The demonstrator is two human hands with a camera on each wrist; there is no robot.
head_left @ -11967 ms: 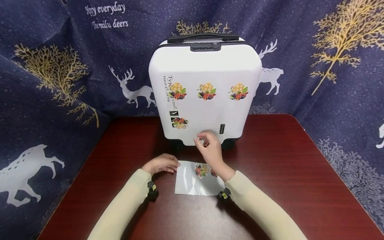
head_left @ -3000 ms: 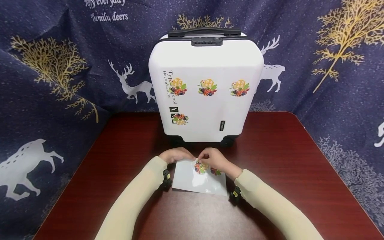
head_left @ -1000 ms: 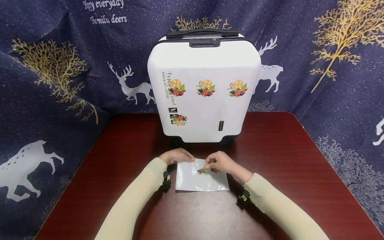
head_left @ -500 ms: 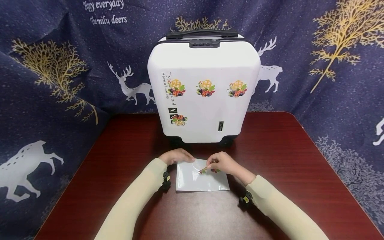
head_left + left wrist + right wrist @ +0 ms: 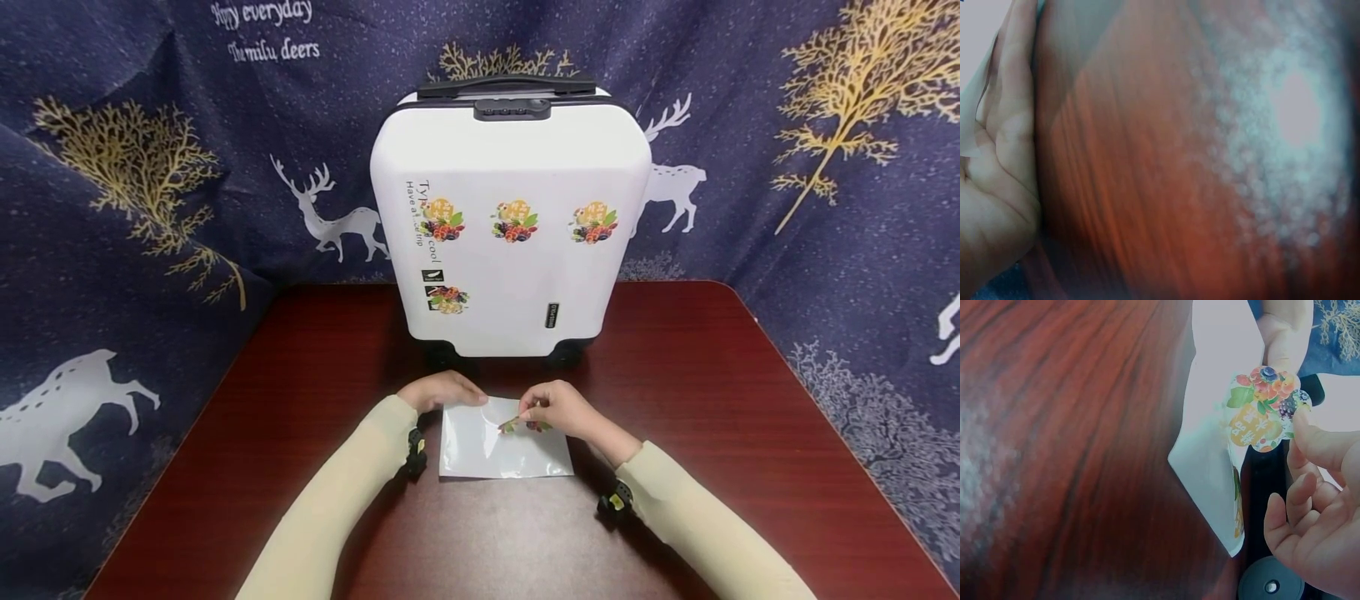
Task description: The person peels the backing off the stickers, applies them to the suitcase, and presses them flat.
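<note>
My right hand pinches a round fruit sticker between thumb and index finger. The sticker, printed with berries and orange lettering, is raised at an angle over the glossy white sticker sheet. Another fruit sticker lies flat near the sheet's right side, partly under the right hand. At the sheet's upper left corner, my left hand grips the edge with its thumb on top; the fingers are partly behind the sheet. In the left wrist view, the palm rests at the table beside the sheet.
A white suitcase stands upright behind the hands. Three fruit stickers run across its upper front, and one more, upside down, sits at lower left. Dark red table; blue deer-print cloth hangs behind.
My right hand came down from the suitcase's bottom to the sheet, took a sticker's edge and peeled it up, moving slightly right. My left hand shifted right along the sheet's top. Little differs since half a second ago.
</note>
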